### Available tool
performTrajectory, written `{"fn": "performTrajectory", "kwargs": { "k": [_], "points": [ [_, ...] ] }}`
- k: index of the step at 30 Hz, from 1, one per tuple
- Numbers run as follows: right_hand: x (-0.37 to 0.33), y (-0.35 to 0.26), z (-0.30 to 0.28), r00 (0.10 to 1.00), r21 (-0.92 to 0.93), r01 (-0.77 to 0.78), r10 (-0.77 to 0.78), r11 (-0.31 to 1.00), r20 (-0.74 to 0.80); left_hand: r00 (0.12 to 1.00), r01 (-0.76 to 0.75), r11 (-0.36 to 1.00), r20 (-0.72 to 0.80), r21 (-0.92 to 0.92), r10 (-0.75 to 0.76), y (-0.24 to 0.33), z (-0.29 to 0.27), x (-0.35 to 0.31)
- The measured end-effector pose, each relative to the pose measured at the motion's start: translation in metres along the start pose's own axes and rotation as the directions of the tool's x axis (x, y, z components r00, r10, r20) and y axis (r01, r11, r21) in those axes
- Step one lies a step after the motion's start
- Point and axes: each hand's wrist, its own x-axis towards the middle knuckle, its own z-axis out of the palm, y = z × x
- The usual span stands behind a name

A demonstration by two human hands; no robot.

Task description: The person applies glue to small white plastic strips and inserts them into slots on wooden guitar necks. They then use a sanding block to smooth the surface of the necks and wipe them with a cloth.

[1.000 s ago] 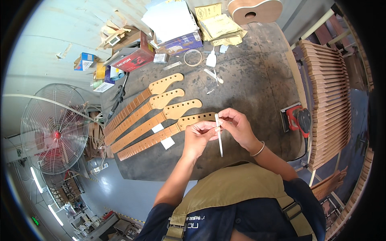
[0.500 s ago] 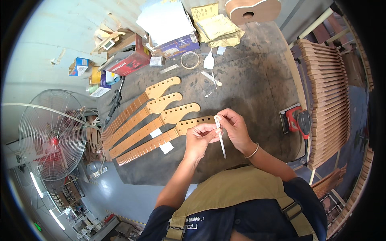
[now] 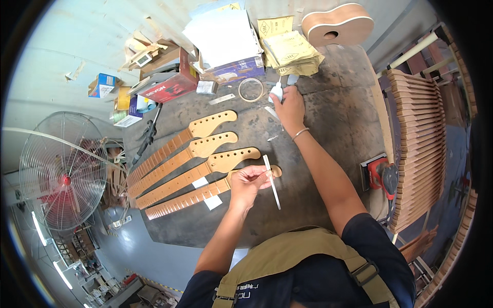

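Note:
My left hand [image 3: 244, 189] pinches a thin white strip [image 3: 277, 196] near its middle, holding it steeply tilted above the workbench. Under that hand lies the nearest of several guitar necks [image 3: 177, 201], its headstock partly hidden by my fingers. The necks rest side by side, headstocks toward the right, and white paper pieces [image 3: 213, 203] stick out from beneath the near ones. Farther away, my right hand [image 3: 291, 110] is closed round a small white squeeze bottle [image 3: 276, 92] with a narrow nozzle. The bottle's lower part is partly covered by the fingers.
On the dark workbench [image 3: 328, 133], a roll of tape [image 3: 251, 81] and a short metal ruler [image 3: 222, 99] lie left of the bottle. Sandpaper sheets [image 3: 292, 51], boxes and a guitar body [image 3: 354, 23] stand at the back. A red sander [image 3: 380, 174] sits right; a fan [image 3: 64, 172] stands left.
My right hand has let go of the white strip and reached away to the squeeze bottle, taking hold of it. The left hand keeps the strip, slightly lower in view.

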Motion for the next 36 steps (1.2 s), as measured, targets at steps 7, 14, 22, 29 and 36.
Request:
{"fn": "performTrajectory", "kwargs": {
  "k": [7,14,22,29,36],
  "points": [
    [-0.022,-0.014,-0.025,0.974,0.317,-0.111,0.040,0.942,0.222,0.997,-0.005,0.999,-0.073,0.048,0.009,0.019,-0.012,0.002],
    [-0.117,-0.076,-0.163,0.910,0.445,-0.067,-0.128,0.893,0.395,0.998,-0.058,0.997,-0.035,0.049,0.060,0.028,-0.011,-0.013],
    [-0.142,-0.102,-0.209,0.924,0.383,0.077,-0.210,0.920,0.319,0.992,-0.113,0.991,-0.045,0.073,0.117,0.027,0.004,-0.032],
    [-0.139,-0.109,-0.217,0.918,0.320,0.184,-0.280,0.929,0.282,0.991,-0.118,0.987,-0.057,0.106,0.125,0.032,0.008,-0.040],
    [-0.142,-0.111,-0.215,0.916,0.297,0.198,-0.284,0.934,0.282,0.990,-0.130,0.989,-0.040,0.064,0.132,0.028,0.008,-0.040]
  ]
}}
